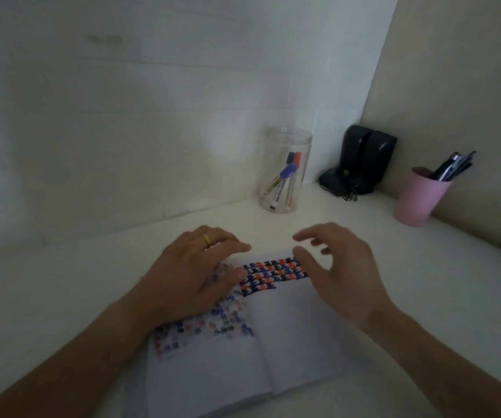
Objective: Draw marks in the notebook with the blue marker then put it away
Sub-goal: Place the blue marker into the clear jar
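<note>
The left hand (pixel 195 273) lies flat and empty on the open notebook's (pixel 273 342) left page. The right hand (pixel 336 267) hovers above the right page, fingers spread, grasping nothing. The blue marker (pixel 283 176) stands in the clear jar (pixel 285 170) farther back on the white table (pixel 424 282), beside a pink cup (pixel 418 197) of pens.

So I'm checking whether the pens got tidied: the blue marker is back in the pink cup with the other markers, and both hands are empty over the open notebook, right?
One thing is off. The blue marker stands in the clear jar with the other markers, not in the pink cup, which holds dark pens. The head view shows this. The left hand and right hand are indeed empty over the open notebook.
</note>
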